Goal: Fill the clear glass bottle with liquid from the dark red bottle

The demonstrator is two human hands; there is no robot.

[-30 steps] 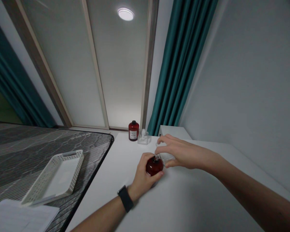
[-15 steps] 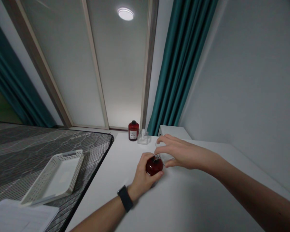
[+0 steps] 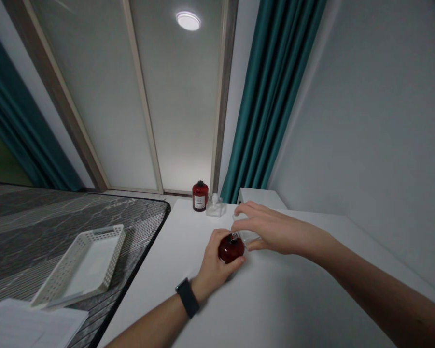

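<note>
My left hand point(image 3: 217, 261), with a dark watch on its wrist, is wrapped round a dark red bottle point(image 3: 231, 249) over the white table point(image 3: 159, 270). Between the fingers of my right hand point(image 3: 264, 227) is a clear bottle point(image 3: 249, 236), tilted so that its neck meets the mouth of the red one. My right fingers hide part of the clear bottle. Farther back on the table stands a red bottle with a black cap and a white label point(image 3: 200, 196). Right beside it is a clear square bottle with a whitish top point(image 3: 214, 206).
On the left, a white perforated basket point(image 3: 114, 261) lies on a grey patterned surface point(image 3: 141, 217), with white papers point(image 3: 32, 324) in front of it. A white box-like object point(image 3: 262, 197) is behind the table, near the green curtain point(image 3: 271, 96).
</note>
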